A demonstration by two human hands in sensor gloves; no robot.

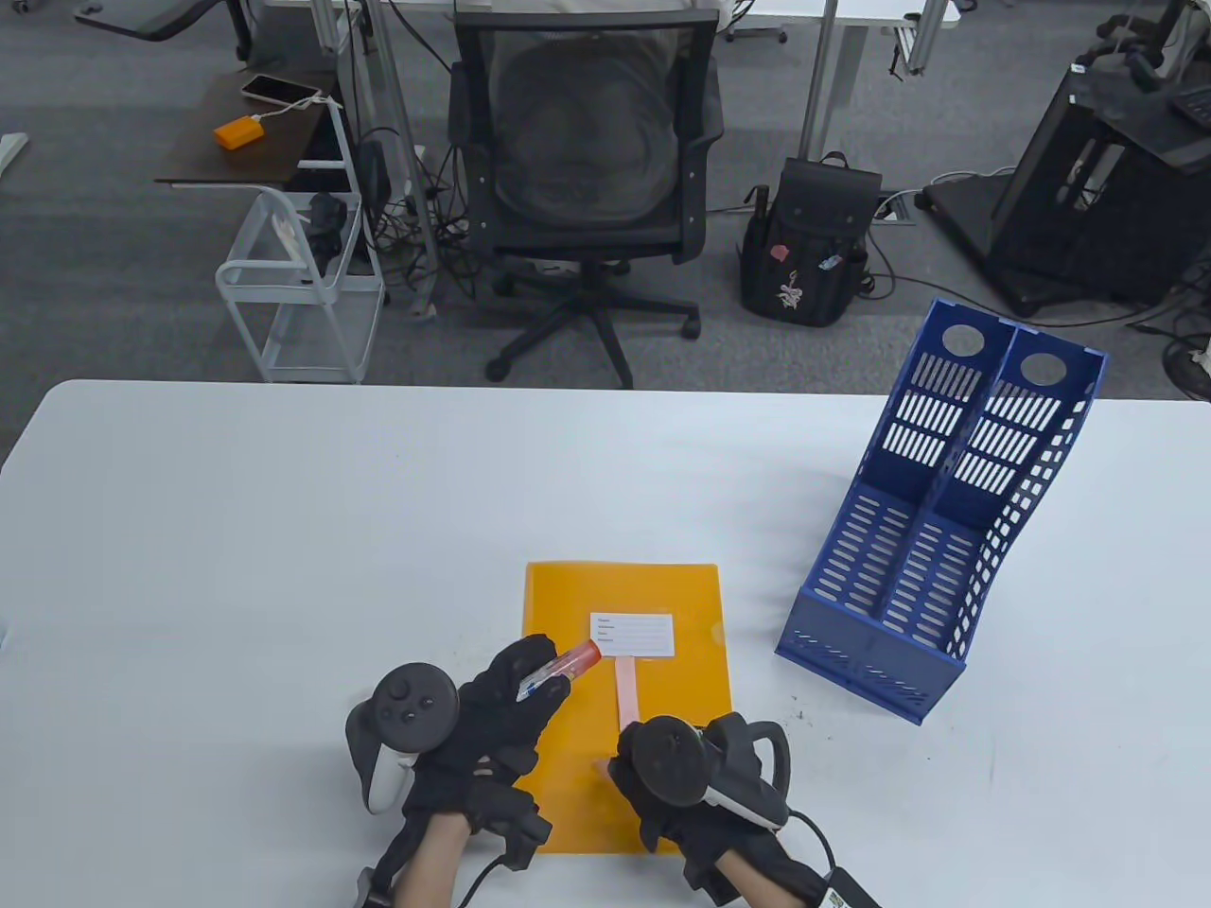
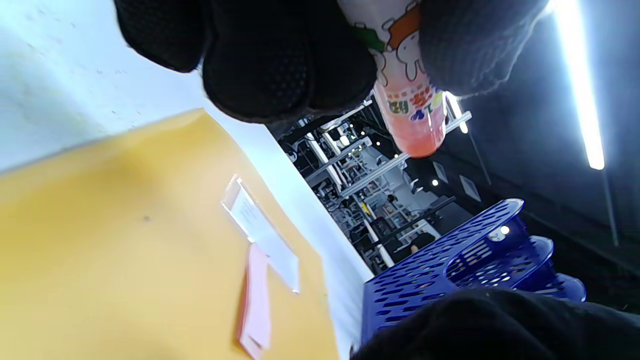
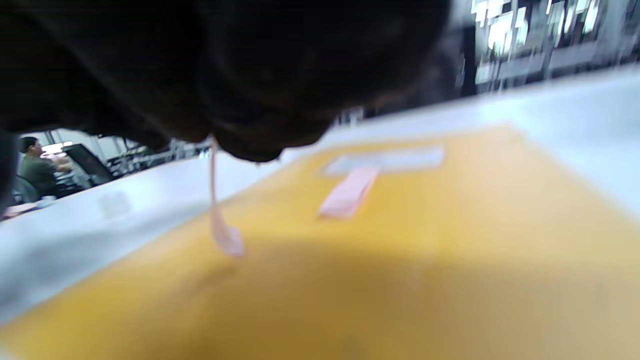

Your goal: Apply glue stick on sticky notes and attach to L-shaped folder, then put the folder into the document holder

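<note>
An orange L-shaped folder (image 1: 662, 586) lies flat near the table's front edge, with a white label (image 1: 632, 634) on it. A pink sticky note (image 1: 627, 695) lies on the folder just below the label. My left hand (image 1: 541, 679) grips a glue stick (image 1: 570, 661) whose reddish end points toward the label; the stick (image 2: 410, 110) is held above the folder (image 2: 125, 250). My right hand (image 1: 620, 761) pinches a second pink sticky note (image 3: 216, 210) that hangs from its fingertips, lower end at the folder (image 3: 400, 260). A blue document holder (image 1: 937, 558) stands at the right.
The white table (image 1: 284, 530) stretches wide to the left and behind the folder. Beyond its far edge stand an office chair (image 1: 587, 170), a black backpack (image 1: 814, 246) and a white wire cart (image 1: 293, 293). A person (image 3: 35, 167) sits far off.
</note>
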